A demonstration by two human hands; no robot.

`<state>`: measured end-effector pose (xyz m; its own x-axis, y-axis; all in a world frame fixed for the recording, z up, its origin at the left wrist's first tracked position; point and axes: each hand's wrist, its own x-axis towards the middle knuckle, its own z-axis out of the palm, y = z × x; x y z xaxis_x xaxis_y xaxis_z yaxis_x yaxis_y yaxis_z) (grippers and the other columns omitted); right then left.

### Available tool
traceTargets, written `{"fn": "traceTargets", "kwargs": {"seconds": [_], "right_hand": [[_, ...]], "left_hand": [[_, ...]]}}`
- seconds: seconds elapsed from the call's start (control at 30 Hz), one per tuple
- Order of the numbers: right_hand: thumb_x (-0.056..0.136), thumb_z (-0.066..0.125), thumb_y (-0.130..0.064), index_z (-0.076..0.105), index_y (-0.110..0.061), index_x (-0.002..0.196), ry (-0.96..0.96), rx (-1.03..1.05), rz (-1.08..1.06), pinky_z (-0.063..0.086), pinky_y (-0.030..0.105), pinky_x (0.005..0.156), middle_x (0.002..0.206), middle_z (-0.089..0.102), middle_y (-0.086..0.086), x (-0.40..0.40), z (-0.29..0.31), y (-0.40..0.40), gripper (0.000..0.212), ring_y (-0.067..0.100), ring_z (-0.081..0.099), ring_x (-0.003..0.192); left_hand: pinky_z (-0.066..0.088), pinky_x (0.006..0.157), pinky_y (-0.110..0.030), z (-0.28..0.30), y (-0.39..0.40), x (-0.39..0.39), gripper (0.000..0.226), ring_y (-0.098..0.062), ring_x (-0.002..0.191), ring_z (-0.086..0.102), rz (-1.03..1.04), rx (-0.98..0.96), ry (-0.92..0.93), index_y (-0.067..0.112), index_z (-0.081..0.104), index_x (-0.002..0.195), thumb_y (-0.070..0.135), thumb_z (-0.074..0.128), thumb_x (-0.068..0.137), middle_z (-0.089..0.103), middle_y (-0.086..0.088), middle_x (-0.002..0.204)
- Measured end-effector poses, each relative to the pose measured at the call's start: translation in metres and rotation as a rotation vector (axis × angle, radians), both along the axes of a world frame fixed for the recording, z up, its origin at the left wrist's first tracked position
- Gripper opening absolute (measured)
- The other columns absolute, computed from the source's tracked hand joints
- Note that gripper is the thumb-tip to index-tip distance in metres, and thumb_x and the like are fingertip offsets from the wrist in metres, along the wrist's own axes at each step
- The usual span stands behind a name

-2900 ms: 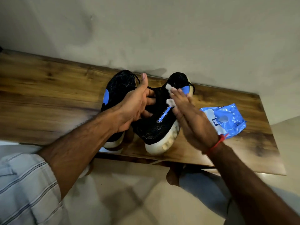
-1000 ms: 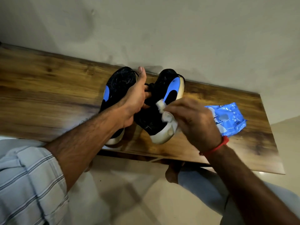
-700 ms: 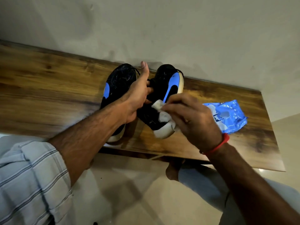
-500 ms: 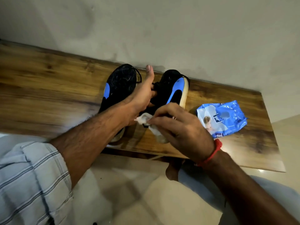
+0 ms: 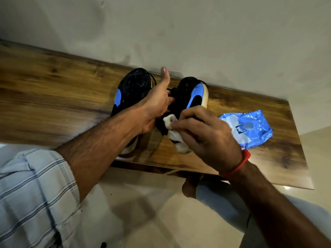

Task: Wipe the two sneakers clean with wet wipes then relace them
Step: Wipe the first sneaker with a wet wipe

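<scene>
in the head view, the right sneaker (image 5: 192, 97) stood on the wooden counter (image 5: 53, 97), tipped up beside the left sneaker (image 5: 132, 90). the left hand (image 5: 155, 108) reached into its laced opening, fingers curled round the tongue area. the right hand (image 5: 206, 135) pinched a crumpled wet wipe (image 5: 172, 127) against its side near the sole. the shoe looked light with a soft upper, best steadied by its collar; the wipe was limp and damp. the wipe packet (image 5: 250, 129) lay nearby.
</scene>
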<state>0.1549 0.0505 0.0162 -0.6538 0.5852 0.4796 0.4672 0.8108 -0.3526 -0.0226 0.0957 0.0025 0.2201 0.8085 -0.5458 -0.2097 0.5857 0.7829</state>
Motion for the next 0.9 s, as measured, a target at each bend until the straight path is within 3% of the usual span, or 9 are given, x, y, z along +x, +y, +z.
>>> {"fn": "traceTargets", "kwargs": {"seconds": [0.07,0.13,0.3,0.4,0.6,0.67,0.77,0.83,0.9], "right_hand": [[0.091,0.069,-0.003,0.074,-0.003,0.102,0.031,-0.009,-0.081,0.046,0.017,0.085,0.1,0.065,0.013,0.003,0.0,0.005,0.013,0.019,0.063,0.092],[0.089,0.069,-0.001,0.074,-0.003,0.1,0.063,-0.017,-0.134,0.045,0.016,0.085,0.098,0.066,0.012,0.006,0.0,0.009,0.012,0.019,0.062,0.091],[0.09,0.068,-0.004,0.074,-0.001,0.098,-0.026,-0.017,0.064,0.05,0.032,0.08,0.098,0.063,0.015,-0.006,-0.009,-0.007,0.01,0.025,0.061,0.088],[0.091,0.067,-0.006,0.074,-0.001,0.097,-0.12,0.02,0.142,0.049,0.038,0.075,0.097,0.062,0.015,-0.009,-0.011,-0.007,0.011,0.026,0.058,0.086],[0.089,0.068,0.0,0.074,0.0,0.101,0.05,0.0,-0.051,0.044,0.019,0.087,0.098,0.064,0.015,0.003,0.001,0.006,0.014,0.024,0.063,0.089],[0.089,0.068,-0.001,0.074,0.0,0.102,0.009,-0.008,0.005,0.049,0.028,0.084,0.099,0.063,0.015,-0.005,-0.006,0.0,0.014,0.027,0.061,0.089],[0.092,0.065,-0.005,0.073,-0.002,0.102,-0.081,0.011,0.055,0.048,0.044,0.075,0.1,0.061,0.015,-0.016,-0.015,-0.008,0.013,0.029,0.056,0.087],[0.092,0.064,-0.003,0.071,0.001,0.103,-0.025,0.012,0.004,0.048,0.04,0.08,0.101,0.06,0.017,-0.017,-0.014,-0.006,0.013,0.029,0.057,0.089],[0.092,0.063,0.002,0.069,0.004,0.103,0.062,-0.003,-0.099,0.045,0.026,0.089,0.102,0.059,0.018,-0.014,-0.011,0.0,0.013,0.026,0.057,0.094]], "left_hand": [[0.058,0.086,-0.04,0.001,-0.001,0.002,0.095,-0.026,0.108,0.072,0.001,0.002,0.021,0.015,0.062,0.13,0.084,0.012,0.09,0.073,-0.009,0.122],[0.055,0.098,-0.047,-0.001,-0.001,0.004,0.094,-0.028,0.111,0.071,0.01,0.005,0.039,0.017,0.064,0.128,0.085,0.012,0.089,0.073,-0.008,0.122],[0.052,0.105,-0.048,-0.004,0.0,0.0,0.105,-0.03,0.117,0.068,0.009,-0.031,0.019,0.013,0.045,0.15,0.09,0.016,0.084,0.059,-0.013,0.143],[0.054,0.101,-0.045,0.0,0.001,-0.002,0.105,-0.031,0.12,0.066,-0.009,-0.033,0.021,0.013,0.038,0.155,0.089,0.017,0.085,0.053,-0.015,0.148],[0.058,0.091,-0.043,0.01,0.001,0.0,0.102,-0.027,0.11,0.072,-0.036,-0.047,0.034,0.011,0.046,0.147,0.086,0.011,0.088,0.063,-0.009,0.136],[0.058,0.085,-0.037,0.009,0.0,0.002,0.099,-0.025,0.104,0.074,-0.044,-0.033,0.053,0.013,0.051,0.142,0.085,0.01,0.089,0.065,-0.01,0.135],[0.059,0.073,-0.024,0.009,0.001,0.003,0.104,-0.01,0.085,0.075,-0.035,-0.027,0.105,0.009,0.032,0.157,0.085,0.01,0.089,0.063,-0.002,0.132],[0.06,0.077,-0.027,0.008,0.003,0.0,0.105,-0.012,0.092,0.075,-0.035,-0.013,0.093,0.011,0.033,0.156,0.087,0.011,0.087,0.069,-0.003,0.125],[0.059,0.065,-0.026,0.008,0.003,0.002,0.105,-0.011,0.08,0.075,-0.03,0.007,0.118,0.009,0.037,0.153,0.087,0.011,0.088,0.076,-0.002,0.109]]}}
